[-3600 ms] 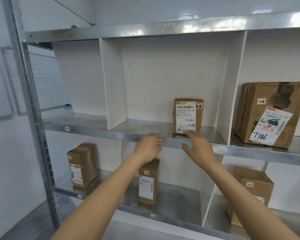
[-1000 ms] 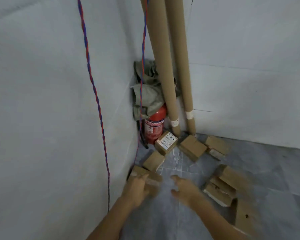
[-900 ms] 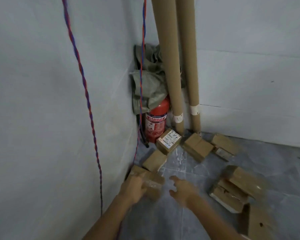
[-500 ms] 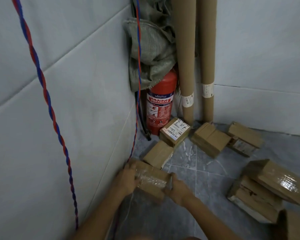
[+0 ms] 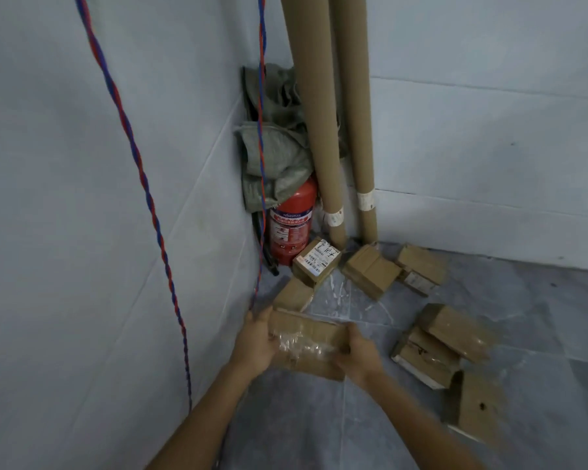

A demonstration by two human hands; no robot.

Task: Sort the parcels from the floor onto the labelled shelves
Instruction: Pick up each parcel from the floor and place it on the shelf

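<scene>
A taped brown cardboard parcel (image 5: 308,346) is lifted off the grey floor between both hands. My left hand (image 5: 257,340) grips its left end and my right hand (image 5: 358,356) grips its right end. Several more brown parcels lie on the floor: one with a white label (image 5: 316,261) by the extinguisher, a small one (image 5: 294,295) just beyond my hands, two (image 5: 370,271) near the tubes, and a stacked pair (image 5: 445,337) on the right. The shelves are out of view.
A red fire extinguisher (image 5: 291,228) stands in the corner under a grey-green sack (image 5: 274,154). Two tall cardboard tubes (image 5: 323,130) lean there. Twisted red-blue cables (image 5: 133,157) hang down the left wall. Another box (image 5: 479,405) sits at lower right.
I turned from the shelf to the floor corner. Both hands reached down, closed on the nearest parcel and have raised it off the floor.
</scene>
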